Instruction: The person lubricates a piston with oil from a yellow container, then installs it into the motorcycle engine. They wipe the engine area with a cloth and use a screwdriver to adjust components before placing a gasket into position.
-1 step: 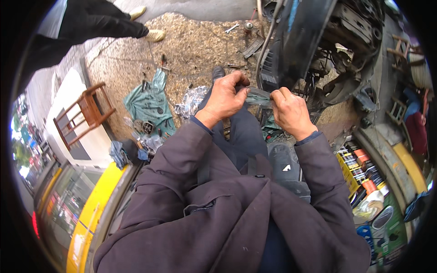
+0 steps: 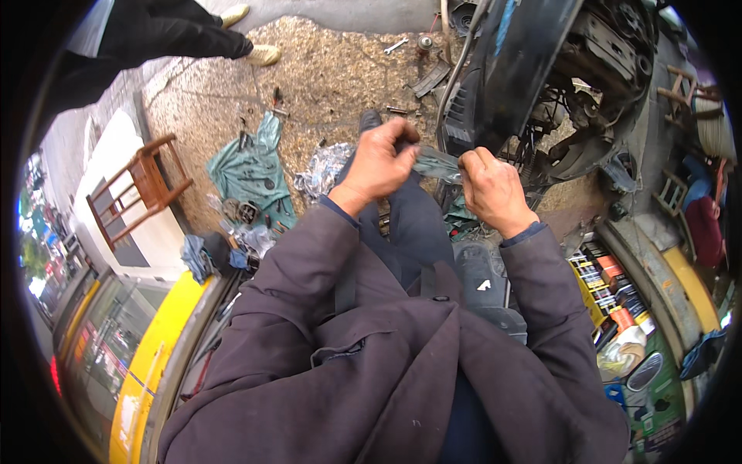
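Out in front of my body, a small piece of clear, greenish plastic, like a bag point(image 2: 437, 164), stretches between my two hands. My right hand point(image 2: 495, 189) is closed, pinching its right end between thumb and fingers. At the other end, my left hand point(image 2: 379, 164) has curled fingers, with the thumb against the plastic; the inner fingers are partly hidden. Below the hands are my dark-trousered legs point(image 2: 417, 216) and a dark shoe point(image 2: 371, 121). To the right of the plastic stands a partly stripped vehicle with a black body panel point(image 2: 514, 69).
On the ground at left lie a green garment point(image 2: 251, 172), crumpled clear plastic point(image 2: 323, 170) and a wooden stool point(image 2: 147, 183). A wrench point(image 2: 396, 46) lies farther off. Another person's dark-trousered legs point(image 2: 178, 31) stand at upper left. Boxed goods point(image 2: 610, 282) sit at right.
My left hand has shifted slightly left, and more of the plastic's left end shows. My right hand stays almost in place. The surroundings shift slightly in the picture.
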A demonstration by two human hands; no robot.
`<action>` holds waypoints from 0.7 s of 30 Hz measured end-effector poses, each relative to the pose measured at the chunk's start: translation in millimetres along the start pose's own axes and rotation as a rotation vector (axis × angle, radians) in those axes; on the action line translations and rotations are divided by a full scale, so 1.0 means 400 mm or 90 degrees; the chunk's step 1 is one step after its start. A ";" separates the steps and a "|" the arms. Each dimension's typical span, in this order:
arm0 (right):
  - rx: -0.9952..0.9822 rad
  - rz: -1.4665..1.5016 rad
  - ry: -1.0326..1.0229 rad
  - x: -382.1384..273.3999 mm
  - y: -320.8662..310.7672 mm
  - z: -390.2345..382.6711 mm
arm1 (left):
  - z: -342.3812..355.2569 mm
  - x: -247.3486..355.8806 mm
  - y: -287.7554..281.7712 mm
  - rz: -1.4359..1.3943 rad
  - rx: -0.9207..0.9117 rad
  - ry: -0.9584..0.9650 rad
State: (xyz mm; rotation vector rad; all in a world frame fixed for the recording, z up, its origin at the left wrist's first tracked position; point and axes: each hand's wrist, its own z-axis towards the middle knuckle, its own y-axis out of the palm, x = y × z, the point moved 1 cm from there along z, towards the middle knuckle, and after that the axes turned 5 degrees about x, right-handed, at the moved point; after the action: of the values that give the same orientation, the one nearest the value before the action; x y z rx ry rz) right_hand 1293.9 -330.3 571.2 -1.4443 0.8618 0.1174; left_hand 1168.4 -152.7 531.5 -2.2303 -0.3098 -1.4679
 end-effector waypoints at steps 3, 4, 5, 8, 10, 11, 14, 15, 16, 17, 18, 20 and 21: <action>0.014 0.042 -0.017 -0.040 0.027 0.059 | -0.001 -0.063 -0.069 -0.053 0.046 -0.059; 0.018 0.049 -0.032 -0.057 0.038 0.082 | -0.004 -0.078 -0.089 -0.072 0.054 -0.080; 0.024 0.058 -0.050 -0.074 0.047 0.106 | -0.005 -0.091 -0.110 -0.083 0.065 -0.098; 0.031 0.006 -0.141 -0.130 0.074 0.184 | -0.018 -0.115 -0.169 -0.116 0.121 -0.090; 0.036 0.013 -0.184 -0.159 0.089 0.233 | -0.024 -0.130 -0.212 -0.099 0.144 -0.083; 0.034 0.021 -0.198 -0.171 0.095 0.255 | -0.028 -0.138 -0.232 -0.106 0.159 -0.096; 0.007 0.044 -0.226 -0.199 0.113 0.307 | -0.036 -0.162 -0.280 -0.124 0.199 -0.102; 0.010 0.057 -0.249 -0.209 0.118 0.321 | -0.040 -0.171 -0.291 -0.131 0.206 -0.110; 0.013 0.070 -0.267 -0.220 0.124 0.336 | -0.044 -0.181 -0.301 -0.134 0.216 -0.113; 0.017 0.085 -0.289 -0.230 0.129 0.351 | -0.047 -0.194 -0.309 -0.149 0.225 -0.117; 0.002 0.098 -0.306 -0.240 0.135 0.365 | -0.053 -0.208 -0.317 -0.156 0.238 -0.120; 0.003 0.127 -0.321 -0.257 0.143 0.392 | -0.064 -0.248 -0.337 -0.153 0.272 -0.124; 0.009 0.154 -0.332 -0.263 0.149 0.403 | -0.070 -0.274 -0.347 -0.163 0.290 -0.131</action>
State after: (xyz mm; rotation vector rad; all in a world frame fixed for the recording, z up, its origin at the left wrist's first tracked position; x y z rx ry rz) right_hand 1257.9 -132.0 565.8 -1.2096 0.5967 0.6395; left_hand 1042.7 -38.6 474.7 -2.0142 -0.9272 -1.1378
